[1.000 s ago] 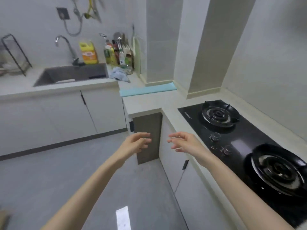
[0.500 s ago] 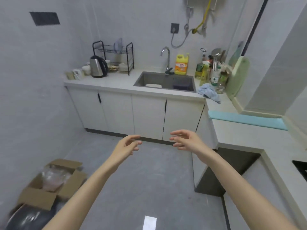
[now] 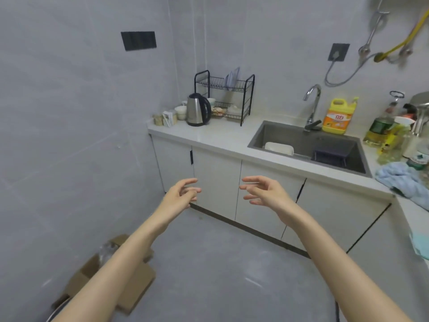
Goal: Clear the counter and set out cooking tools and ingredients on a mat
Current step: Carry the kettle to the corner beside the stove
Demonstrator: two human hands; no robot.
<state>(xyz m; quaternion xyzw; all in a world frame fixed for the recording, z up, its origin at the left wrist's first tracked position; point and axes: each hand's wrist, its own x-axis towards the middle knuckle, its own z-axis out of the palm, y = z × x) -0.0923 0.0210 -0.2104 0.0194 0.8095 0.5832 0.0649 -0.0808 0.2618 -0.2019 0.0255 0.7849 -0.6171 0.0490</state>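
My left hand [image 3: 180, 196] and my right hand [image 3: 264, 191] float empty in front of me, fingers apart, over the floor before the white cabinets. The pale counter [image 3: 222, 135] runs along the far wall. On it stand a steel kettle [image 3: 198, 109], a black dish rack [image 3: 225, 96], small cups and jars [image 3: 169, 116], a yellow detergent bottle [image 3: 339, 116] and a cluster of oil and sauce bottles [image 3: 392, 135]. A blue cloth [image 3: 401, 180] lies at the counter's right corner. A strip of teal mat [image 3: 420, 245] shows at the right edge.
A grey sink [image 3: 308, 145] with a tap [image 3: 312, 103] holds a white tray and a dark rack. An open cardboard box [image 3: 111, 273] sits on the floor at lower left. Grey tiled walls close the left side; hoses hang at top right.
The view has swung left, away from the black gas hob toward the sink counter and kettle. Both hands stay raised and empty in front of me.
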